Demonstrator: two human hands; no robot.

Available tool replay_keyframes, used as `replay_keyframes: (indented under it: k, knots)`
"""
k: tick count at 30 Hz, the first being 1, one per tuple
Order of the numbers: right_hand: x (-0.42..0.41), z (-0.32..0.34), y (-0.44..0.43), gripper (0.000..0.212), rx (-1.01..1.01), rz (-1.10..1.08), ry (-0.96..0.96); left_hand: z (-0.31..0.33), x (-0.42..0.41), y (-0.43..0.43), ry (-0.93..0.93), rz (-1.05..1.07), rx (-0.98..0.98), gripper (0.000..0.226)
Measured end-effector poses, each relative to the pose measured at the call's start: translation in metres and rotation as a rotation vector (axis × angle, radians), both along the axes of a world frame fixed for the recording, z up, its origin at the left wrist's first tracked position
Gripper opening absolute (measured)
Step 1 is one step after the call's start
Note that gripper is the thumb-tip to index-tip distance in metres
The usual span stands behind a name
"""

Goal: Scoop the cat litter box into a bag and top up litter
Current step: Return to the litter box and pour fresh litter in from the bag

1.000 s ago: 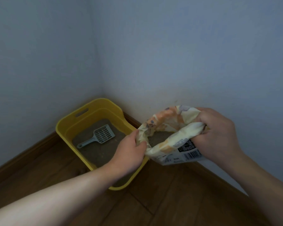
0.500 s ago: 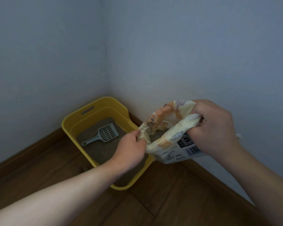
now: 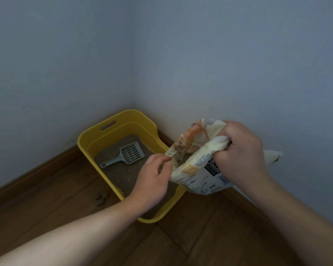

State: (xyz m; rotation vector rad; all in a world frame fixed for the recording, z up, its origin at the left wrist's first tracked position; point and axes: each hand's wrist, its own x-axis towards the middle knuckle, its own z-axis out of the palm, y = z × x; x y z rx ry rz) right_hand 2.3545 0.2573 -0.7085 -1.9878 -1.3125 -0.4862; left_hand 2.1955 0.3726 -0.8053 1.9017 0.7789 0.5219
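Litter box: yellow, on the floor in the wall corner, with the scoop lying flat on the litter at its far end.

Compared with half a second ago, the box sits nearer the middle of the view. A few dark pellets now show on the floor just beside its left wall, and a white corner of the bag sticks out behind my right hand.

My left hand and forearm hide the box's near end, and the bag covers part of its right rim. The bag's print is too small to read, and its contents are dim inside the mouth.

My right hand, knuckles up, grips the bag's bunched top, holding it above the box's right edge. My left hand is curled, its fingertips against the mouth's left rim. I cannot tell whether they pinch it.
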Motion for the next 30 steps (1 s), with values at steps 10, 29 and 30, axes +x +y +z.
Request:
replay_keyframes:
  k: [10, 29, 30]
  knots:
    - [-0.001, -0.014, 0.018, 0.008, -0.057, -0.021, 0.11, -0.018, -0.019, 0.016, 0.047, -0.197, 0.033, 0.082]
    - [-0.019, -0.017, 0.052, 0.031, -0.202, -0.003, 0.253, -0.045, -0.021, 0.037, 0.1, -0.165, 0.287, 0.034]
    - [-0.021, -0.018, 0.054, 0.031, -0.211, -0.001, 0.257, -0.047, -0.021, 0.038, 0.103, -0.166, 0.287, 0.035]
